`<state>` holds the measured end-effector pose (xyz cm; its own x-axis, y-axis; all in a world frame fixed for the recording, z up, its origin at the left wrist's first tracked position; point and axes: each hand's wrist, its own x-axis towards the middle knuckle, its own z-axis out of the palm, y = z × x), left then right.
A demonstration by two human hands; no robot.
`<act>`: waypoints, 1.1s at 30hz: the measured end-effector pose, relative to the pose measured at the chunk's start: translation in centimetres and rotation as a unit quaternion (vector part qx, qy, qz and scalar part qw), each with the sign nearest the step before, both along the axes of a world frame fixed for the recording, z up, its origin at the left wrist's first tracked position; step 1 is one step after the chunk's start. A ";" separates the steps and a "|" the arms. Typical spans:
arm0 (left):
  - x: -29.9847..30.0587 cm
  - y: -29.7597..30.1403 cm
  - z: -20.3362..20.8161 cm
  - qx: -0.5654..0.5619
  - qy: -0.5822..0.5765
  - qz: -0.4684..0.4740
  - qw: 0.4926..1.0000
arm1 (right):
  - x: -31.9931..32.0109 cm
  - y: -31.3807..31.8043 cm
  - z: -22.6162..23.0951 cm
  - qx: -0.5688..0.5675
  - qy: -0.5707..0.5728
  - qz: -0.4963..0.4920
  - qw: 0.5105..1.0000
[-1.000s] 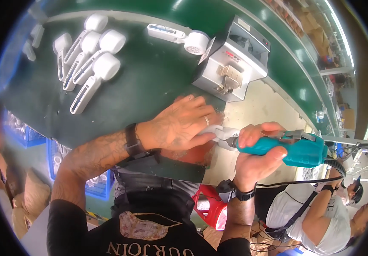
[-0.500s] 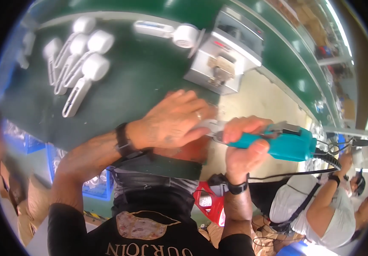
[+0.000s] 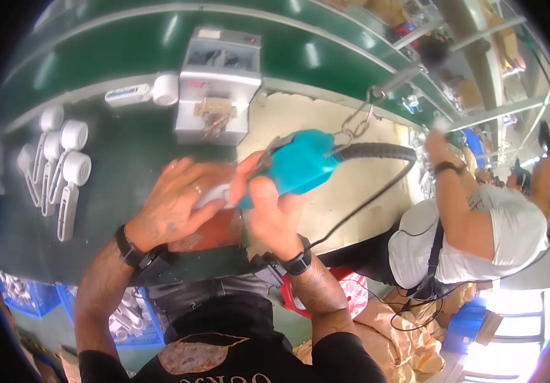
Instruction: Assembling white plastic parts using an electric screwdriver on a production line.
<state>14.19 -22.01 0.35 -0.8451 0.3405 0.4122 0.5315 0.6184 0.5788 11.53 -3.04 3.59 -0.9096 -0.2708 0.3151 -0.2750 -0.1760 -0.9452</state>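
My right hand (image 3: 273, 214) is wrapped round a teal corded power tool, shaped like an electric screwdriver (image 3: 303, 163), which tilts down to the left. Its tip is hidden behind my fingers. Pinched in my left hand (image 3: 176, 203) is a white plastic part (image 3: 218, 193), mostly covered by the fingers; the tool's front end meets it. Below both hands lies a reddish-brown pad (image 3: 214, 231) on the dark green bench top. To the left stand several white long-handled devices with round heads (image 3: 75, 169), grouped together.
Another white device (image 3: 164, 89) lies beside a grey metal machine (image 3: 214, 96) at the back. A metal chain (image 3: 355, 124) and black cable (image 3: 383, 151) run from the tool. Blue bins of white parts (image 3: 135, 319) are below the bench. A co-worker in white (image 3: 463, 223) is at right.
The whole view has turned, so the bench, machine and devices sit further left. Both hands keep their holds, and the tool's rear end now points further up.
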 end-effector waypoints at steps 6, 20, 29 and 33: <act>1.1 0.4 -0.4 -0.060 0.105 -0.072 0.990 | -5.5 2.2 2.2 -0.131 0.078 -0.196 0.969; 0.1 -3.5 0.2 0.141 0.113 0.182 0.967 | -9.5 2.2 -4.2 -0.063 0.100 -0.227 0.967; -1.4 -6.6 -1.3 0.361 -0.046 0.215 0.906 | -9.0 2.0 -4.0 -0.042 0.135 -0.233 0.962; -1.4 -7.4 -1.2 0.402 -0.053 0.216 0.888 | -8.5 1.3 -3.5 -0.045 0.106 -0.211 0.971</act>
<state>12.83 -29.36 -0.84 -0.8738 -0.3932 0.2860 0.2615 0.1158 0.9582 3.00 -1.78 0.05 -0.8455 0.1490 0.5127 -0.5274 -0.0836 -0.8455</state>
